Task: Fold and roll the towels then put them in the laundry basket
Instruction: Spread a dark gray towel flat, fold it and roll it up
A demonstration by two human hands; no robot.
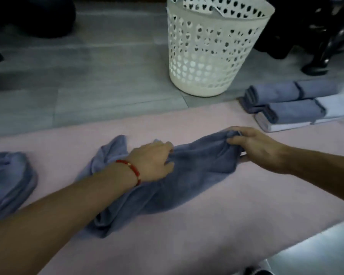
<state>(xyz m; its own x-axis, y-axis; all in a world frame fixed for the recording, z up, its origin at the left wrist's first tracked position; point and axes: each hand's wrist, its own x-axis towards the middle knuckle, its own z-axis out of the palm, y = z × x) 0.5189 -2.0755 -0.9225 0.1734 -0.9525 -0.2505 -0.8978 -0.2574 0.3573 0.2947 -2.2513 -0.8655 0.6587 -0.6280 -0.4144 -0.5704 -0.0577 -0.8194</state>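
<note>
A crumpled blue-grey towel (187, 175) lies across the pink surface (207, 235) in the middle of the head view. My left hand (155, 161), with a red bracelet at the wrist, grips a bunch of its cloth near the middle. My right hand (254, 145) pinches the towel's far right corner between thumb and fingers. A white perforated laundry basket (209, 50) stands upright on the grey floor beyond the surface. Rolled blue towels (282, 100) lie at the back right on a folded pale towel (286, 126).
Another loose blue towel (8, 181) is heaped at the left edge of the pink surface. Dark chair legs and wheels (322, 56) stand at the far right behind the basket. A dark shape (38, 14) sits at the top left on the floor.
</note>
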